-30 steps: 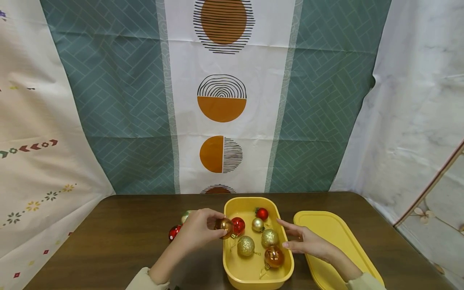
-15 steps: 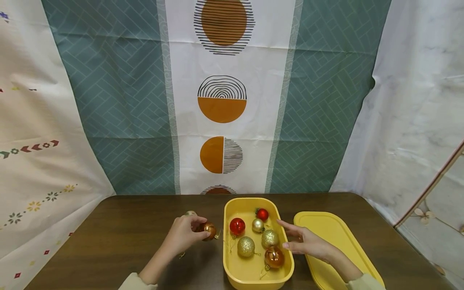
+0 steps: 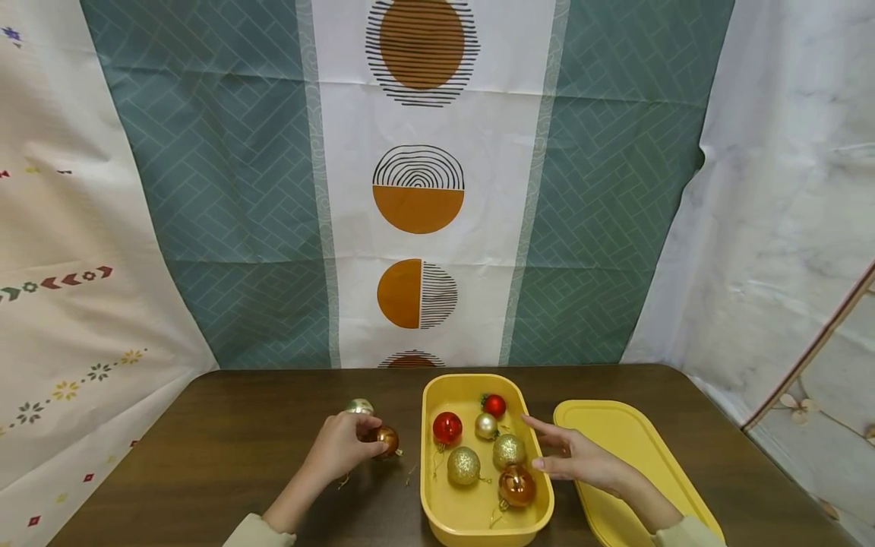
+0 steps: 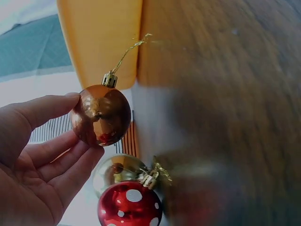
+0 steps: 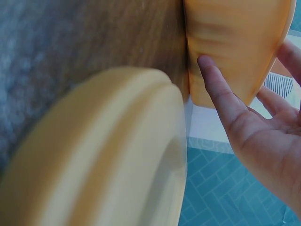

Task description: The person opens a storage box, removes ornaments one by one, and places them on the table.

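My left hand [image 3: 344, 447] pinches a shiny copper bauble [image 4: 101, 115] between thumb and fingertips, left of the yellow box [image 3: 431, 503]. A gold cord hangs from the bauble's cap. Close beside it lie a pale green-gold bauble [image 3: 358, 406] and a red bauble with white dots [image 4: 129, 207]; the left hand hides the red one in the head view. At the box's right wall is my right hand [image 3: 581, 456], its fingers extended at the rim and one against the outer side. Inside the box sit a glossy red bauble [image 3: 447, 428], glittery gold baubles [image 3: 464, 465] and an orange bauble [image 3: 516, 486].
A yellow lid [image 3: 636, 441] lies on the dark wooden table [image 3: 225, 456], to the right of the box and partly behind the right forearm. The box also holds a small red bauble [image 3: 494, 405] and a small gold one [image 3: 486, 425]. Patterned cloth hangs behind.
My left hand has moved left from above the box's left rim to the table with the copper bauble, now lower beside the other baubles. The right hand stays at the box.
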{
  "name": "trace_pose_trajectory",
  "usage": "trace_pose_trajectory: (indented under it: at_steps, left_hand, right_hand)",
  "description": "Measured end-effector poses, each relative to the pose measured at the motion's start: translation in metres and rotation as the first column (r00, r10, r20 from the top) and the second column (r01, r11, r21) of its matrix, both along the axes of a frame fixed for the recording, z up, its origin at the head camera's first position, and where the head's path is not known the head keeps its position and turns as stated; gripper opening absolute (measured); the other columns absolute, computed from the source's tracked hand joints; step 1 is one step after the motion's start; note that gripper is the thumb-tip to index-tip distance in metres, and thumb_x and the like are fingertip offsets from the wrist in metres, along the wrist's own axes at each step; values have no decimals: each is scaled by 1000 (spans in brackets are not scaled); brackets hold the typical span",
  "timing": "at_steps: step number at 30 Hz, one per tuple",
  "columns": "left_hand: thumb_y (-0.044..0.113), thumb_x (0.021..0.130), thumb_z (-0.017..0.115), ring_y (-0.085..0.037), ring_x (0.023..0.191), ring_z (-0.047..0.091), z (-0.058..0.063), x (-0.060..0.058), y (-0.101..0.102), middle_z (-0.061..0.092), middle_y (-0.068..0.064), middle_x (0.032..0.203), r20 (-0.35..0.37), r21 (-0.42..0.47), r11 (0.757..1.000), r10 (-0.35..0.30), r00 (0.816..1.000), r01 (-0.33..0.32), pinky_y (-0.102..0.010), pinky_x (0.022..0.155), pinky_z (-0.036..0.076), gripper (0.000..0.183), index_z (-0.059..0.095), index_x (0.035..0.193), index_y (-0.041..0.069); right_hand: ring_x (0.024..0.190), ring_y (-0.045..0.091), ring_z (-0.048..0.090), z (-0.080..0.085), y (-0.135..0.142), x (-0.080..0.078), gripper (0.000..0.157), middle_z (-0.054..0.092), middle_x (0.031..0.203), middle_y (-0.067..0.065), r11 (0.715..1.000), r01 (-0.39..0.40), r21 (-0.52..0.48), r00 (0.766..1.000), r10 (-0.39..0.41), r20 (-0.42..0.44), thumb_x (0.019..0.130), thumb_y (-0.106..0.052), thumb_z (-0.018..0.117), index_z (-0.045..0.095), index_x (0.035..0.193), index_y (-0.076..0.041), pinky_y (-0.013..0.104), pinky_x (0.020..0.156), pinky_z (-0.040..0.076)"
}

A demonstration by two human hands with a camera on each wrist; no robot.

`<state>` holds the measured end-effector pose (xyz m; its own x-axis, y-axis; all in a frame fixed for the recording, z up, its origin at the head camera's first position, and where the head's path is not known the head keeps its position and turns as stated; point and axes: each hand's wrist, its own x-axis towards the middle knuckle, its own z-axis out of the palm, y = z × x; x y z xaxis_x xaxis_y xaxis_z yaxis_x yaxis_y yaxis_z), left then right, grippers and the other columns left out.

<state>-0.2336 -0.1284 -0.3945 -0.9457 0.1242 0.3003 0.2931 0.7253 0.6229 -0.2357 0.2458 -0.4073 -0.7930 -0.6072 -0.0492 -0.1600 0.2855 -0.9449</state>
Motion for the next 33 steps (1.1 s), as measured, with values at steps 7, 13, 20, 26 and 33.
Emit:
trace_pose_trajectory:
  at_steps: [7,13,20,26,33]
  left_hand:
    - [17,65,80,-17,74,64,-7,-2,0,69,-4,81,-6,-22,1000,19,1000,-19,-35,68,50,26,71,85,4]
    - [17,65,80,-21,78,63,-10,-4,-1,69,-6,84,-35,-64,998,25,999,-27,-37,68,49,27,71,86,4]
    - [18,65,80,-25,81,64,-11,-6,-2,69,-6,84,-67,-103,994,27,997,-34,-40,69,49,26,71,86,4]
    - [18,65,80,-27,81,64,-10,-7,-3,69,-7,85,-59,-131,990,42,997,-50,-41,69,49,27,72,87,4]
    - [19,66,80,-26,81,64,-11,-8,-4,69,-7,85,-48,-146,988,51,998,-58,-41,69,49,28,72,88,4]
  right_hand:
    - [111,37,50,-1,0,0,68,28,132,42,1000,-8,-11,1000,8,11,91,-16,55,15,144,-1,43,80,50]
    - [113,39,48,-1,0,0,68,27,132,42,1000,-8,-13,1000,8,12,92,-16,54,15,144,-2,44,81,49]
    - [113,39,47,-1,1,0,67,29,132,41,1000,-7,-16,1000,7,11,92,-16,54,15,145,-2,44,81,49]
    - [113,39,47,-1,0,0,67,25,133,42,1000,-6,-19,1000,6,8,92,-16,54,14,145,-2,43,80,49]
    - [114,40,46,-1,0,0,67,22,134,43,1000,-3,-11,1000,3,0,92,-16,53,15,145,-2,44,80,49]
